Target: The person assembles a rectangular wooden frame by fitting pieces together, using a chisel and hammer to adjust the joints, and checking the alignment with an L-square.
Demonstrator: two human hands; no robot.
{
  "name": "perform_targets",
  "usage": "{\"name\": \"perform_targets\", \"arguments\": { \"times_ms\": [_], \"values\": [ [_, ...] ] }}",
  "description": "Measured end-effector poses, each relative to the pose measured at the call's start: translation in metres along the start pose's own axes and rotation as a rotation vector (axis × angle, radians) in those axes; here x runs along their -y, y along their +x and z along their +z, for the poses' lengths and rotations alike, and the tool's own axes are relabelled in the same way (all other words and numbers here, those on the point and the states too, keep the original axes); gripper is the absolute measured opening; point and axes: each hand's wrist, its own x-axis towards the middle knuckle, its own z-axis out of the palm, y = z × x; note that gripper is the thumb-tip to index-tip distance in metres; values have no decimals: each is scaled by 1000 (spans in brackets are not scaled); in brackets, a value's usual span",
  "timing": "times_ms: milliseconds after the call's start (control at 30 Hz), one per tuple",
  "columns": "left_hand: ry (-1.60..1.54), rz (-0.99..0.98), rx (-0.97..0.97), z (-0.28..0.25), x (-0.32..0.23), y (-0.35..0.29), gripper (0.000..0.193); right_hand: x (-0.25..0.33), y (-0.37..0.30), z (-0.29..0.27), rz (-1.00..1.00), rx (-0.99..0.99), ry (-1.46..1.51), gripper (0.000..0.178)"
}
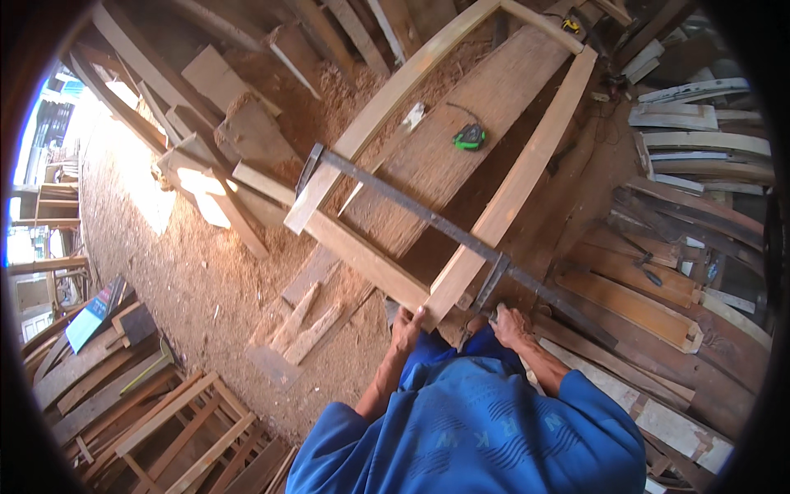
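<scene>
A pale wooden frame [522,177] with long sides and a slightly curved far end lies over a wide rough plank [506,78]. Across its near part runs a long dark metal bar clamp [395,196], one jaw at the left side piece and its sliding jaw by the right one. My left hand [405,331] grips the near corner of the frame, thumb on top. At the clamp's screw end, below the sliding jaw, my right hand [512,327] is closed; its fingers partly hide the handle. A black and green tape measure [470,137] rests on the plank inside the frame.
Sawdust and shavings cover the ground [239,305]. Boards lean at the upper left, and curved wooden pieces [704,142] are stacked at the right. Slatted wooden frames [193,432] lie at the lower left. A yellow tool [570,26] sits by the frame's far end.
</scene>
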Motion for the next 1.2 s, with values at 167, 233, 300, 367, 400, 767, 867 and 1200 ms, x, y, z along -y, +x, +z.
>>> {"name": "perform_targets", "arguments": {
  "times_ms": [167, 233, 300, 367, 400, 767, 867, 1200],
  "values": [
    [28, -49, -5, -3, 5, 6, 48, -38, 37, 14, -183, 103, -98, 38],
    [-53, -52, -20, 1, 0, 3, 45, -32, 39, -6, -234, 203, -122, 41],
    [-90, -25, -10, 13, -7, 2, 44, -22, 32, -39, -206, 511, 64, 47],
    [-97, -83, -38, 25, -29, -9, 44, -25, 33, -32, -180, 456, 40, 47],
    [-73, -68, -50, 15, -24, -7, 46, -19, 38, -24, -182, 410, 9, 48],
    [-32, 34, -126, 16, -31, 4, 51, 1, 35, -15, -164, 314, 49, 51],
    [-48, 19, -58, 11, -34, 3, 47, -3, 41, -9, -187, 297, 25, 56],
    [-3, -16, 60, 9, -43, 12, 43, -31, 24, 12, -89, 77, 265, 64]
  ]
}}
